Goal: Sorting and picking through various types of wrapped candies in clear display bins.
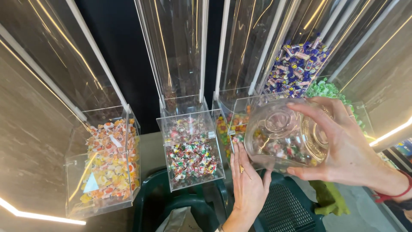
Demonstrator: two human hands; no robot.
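Note:
My right hand (347,146) grips a clear glass jar (285,135), held tilted on its side in front of the candy bins. Some wrapped candies lie inside the jar. My left hand (246,182), with a ring on one finger, reaches up with flat fingers under the jar, close to the lower front of the third clear bin (227,124), which holds mixed coloured candies. Whether the left hand touches the jar or the bin I cannot tell.
A row of clear dispenser bins hangs on the wall: orange and yellow candies (109,159) at left, red, green and white candies (191,152) in the middle, blue and purple candies (296,66) and green candies (328,90) at right. A dark green basket (283,208) sits below.

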